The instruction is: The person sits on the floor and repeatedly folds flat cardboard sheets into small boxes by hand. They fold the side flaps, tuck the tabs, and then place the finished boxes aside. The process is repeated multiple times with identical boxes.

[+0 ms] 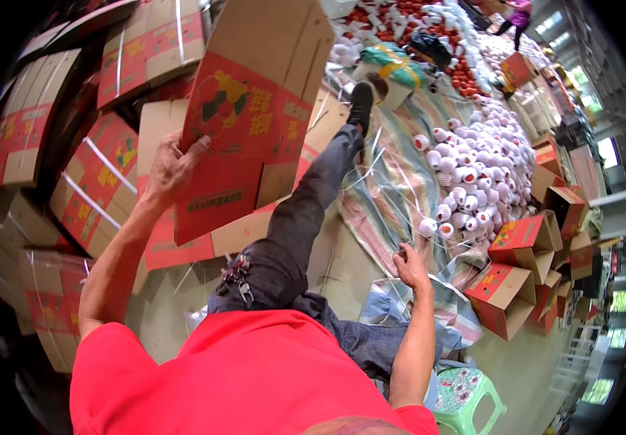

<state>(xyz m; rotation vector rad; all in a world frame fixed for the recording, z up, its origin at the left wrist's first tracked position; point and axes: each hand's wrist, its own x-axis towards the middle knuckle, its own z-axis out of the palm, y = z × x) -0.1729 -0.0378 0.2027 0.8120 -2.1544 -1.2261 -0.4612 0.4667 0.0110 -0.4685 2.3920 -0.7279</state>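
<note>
My left hand [175, 170] is closed on the edge of a flattened cardboard carton [244, 119], red and brown with a fruit picture, its thumb lying on the red face. The carton is held up in front of the stacked cartons at left and hides part of them. Away from it, my right hand [410, 267] hangs above the striped tarpaulin [378, 210] with loosely bent, parted fingers and nothing visible in them. Farther along that side lies a pile of round red fruits in white foam nets [483, 163].
Strapped bundles of flat cartons [103, 177] crowd the left. Several opened cartons [501, 293] stand at right, beyond the fruit. A green stool [465, 395] with a patterned seat is at lower right. Loose white straps [371, 167] lie on the tarpaulin. Another person [519, 16] is far back.
</note>
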